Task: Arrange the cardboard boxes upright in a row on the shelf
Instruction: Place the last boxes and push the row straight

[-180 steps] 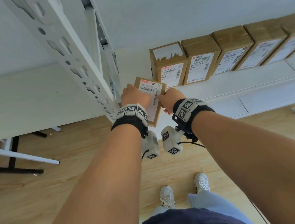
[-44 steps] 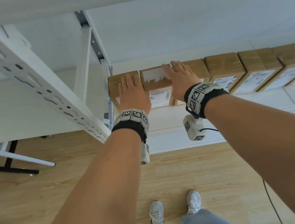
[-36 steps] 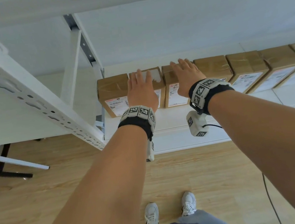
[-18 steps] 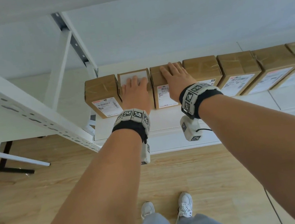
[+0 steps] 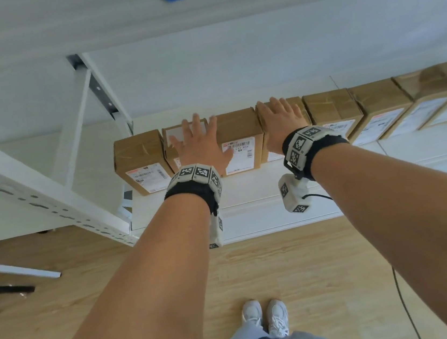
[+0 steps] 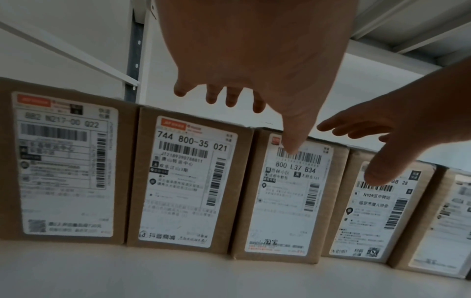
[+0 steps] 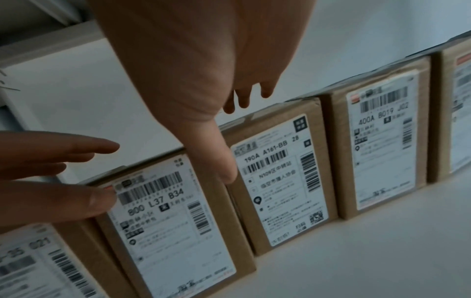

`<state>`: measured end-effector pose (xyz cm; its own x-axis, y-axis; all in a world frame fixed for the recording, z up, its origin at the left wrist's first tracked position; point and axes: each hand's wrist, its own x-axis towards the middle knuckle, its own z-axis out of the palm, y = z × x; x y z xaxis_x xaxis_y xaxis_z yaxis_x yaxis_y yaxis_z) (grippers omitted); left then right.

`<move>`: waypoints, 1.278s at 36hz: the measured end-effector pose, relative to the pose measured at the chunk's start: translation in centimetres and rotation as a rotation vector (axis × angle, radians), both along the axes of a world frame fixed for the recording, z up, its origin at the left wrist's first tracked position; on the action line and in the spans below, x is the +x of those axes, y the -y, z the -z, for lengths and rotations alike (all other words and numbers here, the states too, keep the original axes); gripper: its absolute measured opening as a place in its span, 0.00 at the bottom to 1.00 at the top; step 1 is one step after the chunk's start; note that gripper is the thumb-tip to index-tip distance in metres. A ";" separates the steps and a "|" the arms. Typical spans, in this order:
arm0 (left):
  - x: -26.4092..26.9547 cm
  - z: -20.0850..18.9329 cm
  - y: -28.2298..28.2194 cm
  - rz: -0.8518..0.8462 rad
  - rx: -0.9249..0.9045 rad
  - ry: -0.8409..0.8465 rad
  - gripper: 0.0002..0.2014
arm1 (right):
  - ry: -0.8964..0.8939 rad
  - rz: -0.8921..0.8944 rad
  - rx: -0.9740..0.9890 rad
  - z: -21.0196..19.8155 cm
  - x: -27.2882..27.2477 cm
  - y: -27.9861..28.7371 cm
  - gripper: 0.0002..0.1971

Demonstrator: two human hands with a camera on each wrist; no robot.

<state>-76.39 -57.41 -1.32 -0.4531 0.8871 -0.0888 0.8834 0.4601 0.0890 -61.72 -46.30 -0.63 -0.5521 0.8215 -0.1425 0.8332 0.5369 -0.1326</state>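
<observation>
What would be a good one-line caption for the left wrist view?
Open left hand above a row of upright labelled boxes on a white shelf, right hand reaching in alongside.

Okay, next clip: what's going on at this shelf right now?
A person stands at a white metal shelf where brown cardboard boxes with white shipping labels stand upright in a row. Both hands are spread flat and hold nothing. The left hand is over the second and third boxes from the left end, the right hand over the fourth. In the left wrist view the fingers seem to hover just above the box tops; contact is unclear.
</observation>
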 end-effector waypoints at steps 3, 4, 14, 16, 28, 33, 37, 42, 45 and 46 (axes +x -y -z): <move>0.2 -0.1 -0.8 0.048 0.010 -0.004 0.41 | 0.025 0.047 -0.010 -0.1 0.6 -0.8 0.46; 0.4 0.0 -1.0 0.068 0.011 -0.001 0.40 | 0.033 0.061 -0.020 -0.1 0.7 -1.0 0.45; 1.4 1.1 -1.9 0.099 0.049 0.024 0.29 | -0.024 0.048 -0.016 0.9 1.2 -1.4 0.44; 1.4 1.2 -1.9 0.096 0.060 0.026 0.28 | -0.027 0.041 -0.017 0.7 1.3 -1.5 0.43; 3.2 1.3 -3.2 0.017 0.059 -0.008 0.33 | -0.006 -0.028 -0.001 -0.5 2.4 -1.9 0.40; 6.5 0.4 -5.4 0.038 0.083 -0.004 0.36 | -0.025 -0.030 0.036 -0.4 4.8 -3.2 0.47; 10.0 -0.1 -8.0 0.075 0.057 0.019 0.41 | -0.020 -0.056 0.042 -0.2 8.3 -5.4 0.48; 15.2 0.5 -10.7 0.065 0.034 -0.014 0.43 | 0.012 -0.096 0.034 0.0 13.3 -8.9 0.50; 17.4 1.0 -12.0 0.018 0.053 -0.007 0.40 | 0.024 -0.115 0.031 0.1 15.7 -10.6 0.52; 17.9 1.1 -12.3 -0.005 0.056 -0.009 0.40 | 0.028 -0.127 0.030 0.2 16.4 -11.0 0.52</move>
